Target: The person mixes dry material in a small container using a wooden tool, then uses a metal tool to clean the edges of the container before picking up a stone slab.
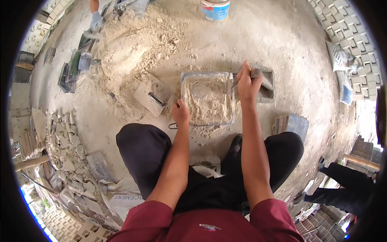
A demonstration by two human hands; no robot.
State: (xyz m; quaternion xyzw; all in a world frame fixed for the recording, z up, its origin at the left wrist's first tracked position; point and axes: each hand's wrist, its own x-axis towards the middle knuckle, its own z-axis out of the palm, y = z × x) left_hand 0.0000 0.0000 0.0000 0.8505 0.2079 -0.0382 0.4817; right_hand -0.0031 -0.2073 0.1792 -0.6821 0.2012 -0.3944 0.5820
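Observation:
A rectangular metal mould lies on the ground before me, full of pale, crumbly, sandy mix with a smoother round patch near its far side. My left hand is closed at the mould's near left edge, fingers curled against the rim. At the far right corner my right hand is wrapped round the handle of a trowel; its blade, mostly hidden, seems to rest on the mould's right edge. Left of the mould, a flat square trowel with a dark handle lies in loose mix.
A grey rectangular tray sits beyond my right hand. A heap of mix spreads far left, near a co-worker's gloved hand. A bucket stands far ahead. Flat tiles lean by my right knee; another person's legs are right.

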